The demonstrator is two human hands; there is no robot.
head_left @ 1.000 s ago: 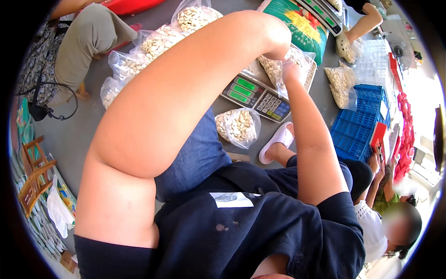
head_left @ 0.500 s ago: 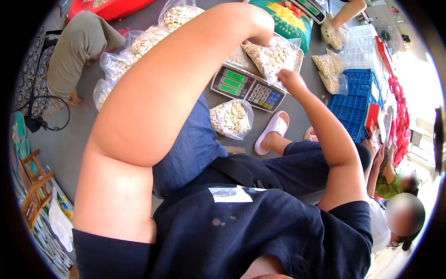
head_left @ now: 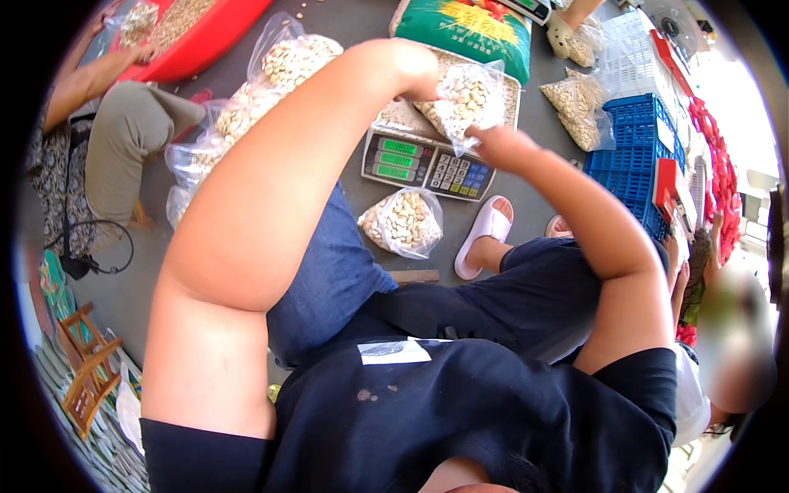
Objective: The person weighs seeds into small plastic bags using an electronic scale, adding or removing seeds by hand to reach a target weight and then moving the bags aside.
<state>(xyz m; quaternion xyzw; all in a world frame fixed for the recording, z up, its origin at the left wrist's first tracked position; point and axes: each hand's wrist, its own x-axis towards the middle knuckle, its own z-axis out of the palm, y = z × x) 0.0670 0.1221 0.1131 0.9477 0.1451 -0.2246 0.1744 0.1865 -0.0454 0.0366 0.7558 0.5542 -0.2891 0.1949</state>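
A clear plastic bag [head_left: 467,92] of pale, flat, bean-like pieces rests on the pan [head_left: 508,111] of a digital scale [head_left: 431,163]. At the bag's left side is my left hand [head_left: 421,76], curled and closed on the plastic, its fingertips partly hidden. My right hand [head_left: 500,148] pinches the near edge of the same bag. A second filled bag [head_left: 404,220] sits on the floor just in front of the scale. To the left, partly behind my left arm, lie several more filled bags [head_left: 297,62].
Beyond the scale stands a green printed sack [head_left: 472,33]. Right of it are a filled bag [head_left: 575,108] and a blue crate [head_left: 629,156]. A red basin [head_left: 193,33] and another person's knee [head_left: 136,123] are at left. A wooden chair [head_left: 86,370] stands lower left.
The view has shifted, bringing in more of the red basin and another person's arm at left. My right hand has moved closer in along the near edge of the bag, which stays on the scale.
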